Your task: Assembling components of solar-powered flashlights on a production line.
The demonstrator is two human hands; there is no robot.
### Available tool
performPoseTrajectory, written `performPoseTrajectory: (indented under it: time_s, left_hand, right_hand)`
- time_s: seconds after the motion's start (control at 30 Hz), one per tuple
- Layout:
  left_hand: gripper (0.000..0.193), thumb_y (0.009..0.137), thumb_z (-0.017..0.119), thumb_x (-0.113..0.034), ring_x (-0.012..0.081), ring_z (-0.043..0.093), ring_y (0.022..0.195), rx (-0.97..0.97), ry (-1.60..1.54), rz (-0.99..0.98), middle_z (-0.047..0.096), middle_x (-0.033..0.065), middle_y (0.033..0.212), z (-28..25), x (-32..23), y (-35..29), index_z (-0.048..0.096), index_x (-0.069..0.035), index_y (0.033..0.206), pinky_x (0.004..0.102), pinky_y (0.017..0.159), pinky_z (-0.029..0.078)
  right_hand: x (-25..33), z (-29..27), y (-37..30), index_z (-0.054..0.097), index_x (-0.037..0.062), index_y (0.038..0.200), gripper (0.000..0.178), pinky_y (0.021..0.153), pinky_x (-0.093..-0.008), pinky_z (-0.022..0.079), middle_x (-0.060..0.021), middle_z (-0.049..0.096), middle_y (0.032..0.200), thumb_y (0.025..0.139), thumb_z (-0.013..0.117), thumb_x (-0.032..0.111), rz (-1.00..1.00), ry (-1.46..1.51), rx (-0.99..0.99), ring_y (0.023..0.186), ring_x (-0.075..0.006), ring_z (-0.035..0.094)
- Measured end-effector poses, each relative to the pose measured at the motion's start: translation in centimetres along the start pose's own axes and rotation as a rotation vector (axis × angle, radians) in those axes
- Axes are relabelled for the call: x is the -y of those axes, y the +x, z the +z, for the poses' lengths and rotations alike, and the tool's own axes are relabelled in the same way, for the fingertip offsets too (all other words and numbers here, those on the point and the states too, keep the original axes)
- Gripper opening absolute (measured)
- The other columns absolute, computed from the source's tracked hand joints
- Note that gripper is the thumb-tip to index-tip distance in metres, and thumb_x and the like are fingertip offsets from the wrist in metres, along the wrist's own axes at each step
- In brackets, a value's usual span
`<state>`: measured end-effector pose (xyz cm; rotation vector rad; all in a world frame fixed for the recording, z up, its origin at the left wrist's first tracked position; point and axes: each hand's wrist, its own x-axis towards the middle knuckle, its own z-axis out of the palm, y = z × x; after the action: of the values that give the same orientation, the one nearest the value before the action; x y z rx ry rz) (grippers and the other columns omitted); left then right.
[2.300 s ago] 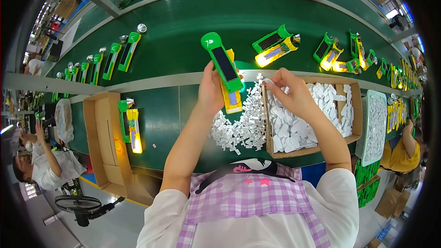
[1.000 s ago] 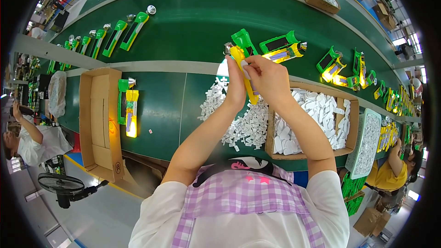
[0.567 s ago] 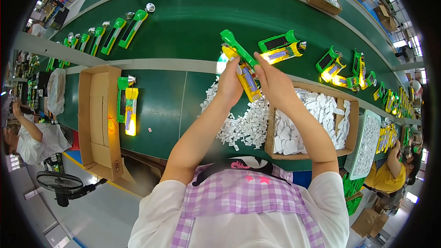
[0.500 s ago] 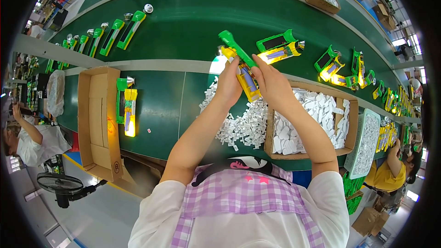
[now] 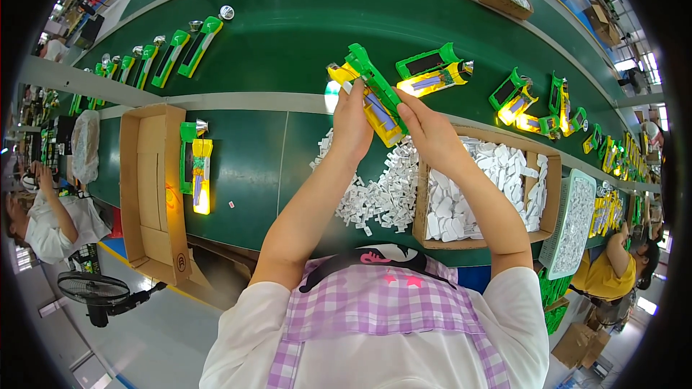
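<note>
Over the near edge of the green belt, I hold an opened flashlight between both hands. My left hand (image 5: 353,122) grips its yellow half (image 5: 383,121), which has a purple cylindrical cell inside. My right hand (image 5: 432,132) has its fingers closed on the green shell (image 5: 365,65), which lies slantwise along the yellow half's right side. The two halves are close together, with the inside of the yellow one still exposed. Fingers hide part of both pieces. Beneath my hands is a pile of small white parts (image 5: 382,198).
A cardboard box of white pieces (image 5: 461,212) stands right of the pile. Left are a long cardboard box (image 5: 153,194) and an opened, lit flashlight (image 5: 201,176). More flashlights (image 5: 432,75) lie along the belt (image 5: 303,36). Co-workers sit at both sides; a fan (image 5: 94,288) stands lower left.
The green shell has turned and come closer alongside the yellow half, and the flashlight has tilted in my hands. Flashlights on the belt have shifted slightly left.
</note>
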<state>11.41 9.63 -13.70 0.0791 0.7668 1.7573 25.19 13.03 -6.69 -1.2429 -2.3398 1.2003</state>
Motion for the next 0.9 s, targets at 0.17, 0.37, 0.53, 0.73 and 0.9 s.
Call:
performPoseTrajectory:
  time_s: [0.17, 0.37, 0.53, 0.73, 0.9]
  left_hand:
    - [0.029, 0.098, 0.047, -0.024, 0.0144, 0.054, 0.097, -0.046, 0.066, 0.091, 0.054, 0.0042, 0.106, 0.3, 0.0, -0.2, 0.041, -0.009, 0.122, 0.0314, 0.086, 0.046]
    - [0.029, 0.099, 0.042, -0.031, 0.0168, 0.056, 0.096, 0.000, -0.090, -0.014, 0.056, 0.0046, 0.099, -0.2, -0.5, -0.1, 0.044, -0.008, 0.116, 0.0345, 0.086, 0.045]
    - [0.033, 0.094, 0.057, -0.024, 0.0107, 0.051, 0.094, -0.030, 0.210, 0.168, 0.052, 0.0020, 0.103, 0.1, -0.3, -0.6, 0.040, -0.009, 0.119, 0.0274, 0.081, 0.043]
    - [0.039, 0.093, 0.060, -0.022, 0.0089, 0.048, 0.092, 0.006, 0.335, 0.242, 0.050, 0.0006, 0.102, -0.5, -0.1, -0.4, 0.038, -0.009, 0.121, 0.0257, 0.080, 0.042]
    - [0.036, 0.093, 0.060, -0.019, 0.0105, 0.051, 0.092, -0.010, 0.371, 0.237, 0.051, 0.0023, 0.103, -0.5, -1.1, -0.4, 0.039, -0.007, 0.120, 0.0271, 0.080, 0.043]
  right_hand:
    - [0.4, 0.3, 0.0, 0.048, 0.0096, 0.133, 0.041, 0.078, -0.0429, 0.048, -0.0209, 0.064, 0.099, 0.099, 0.041, 0.031, 0.013, -0.073, 0.006, 0.088, -0.0366, 0.062]
    - [0.4, 1.0, -0.1, 0.047, 0.0164, 0.136, 0.042, 0.071, -0.0398, 0.048, -0.0177, 0.062, 0.088, 0.096, 0.048, 0.029, -0.037, -0.183, -0.007, 0.078, -0.0316, 0.062]
    - [-0.1, 2.3, 0.0, 0.045, 0.0206, 0.139, 0.045, 0.067, -0.0373, 0.048, -0.0150, 0.060, 0.083, 0.094, 0.052, 0.028, -0.066, -0.267, 0.001, 0.074, -0.0279, 0.062]
    - [0.1, 2.8, 0.1, 0.044, 0.0196, 0.139, 0.047, 0.066, -0.0383, 0.048, -0.0154, 0.061, 0.083, 0.094, 0.053, 0.028, -0.052, -0.265, 0.010, 0.073, -0.0283, 0.062]
    - [0.5, 3.0, 0.6, 0.044, 0.0191, 0.139, 0.047, 0.067, -0.0387, 0.049, -0.0165, 0.062, 0.087, 0.094, 0.052, 0.028, -0.064, -0.229, 0.029, 0.075, -0.0292, 0.063]
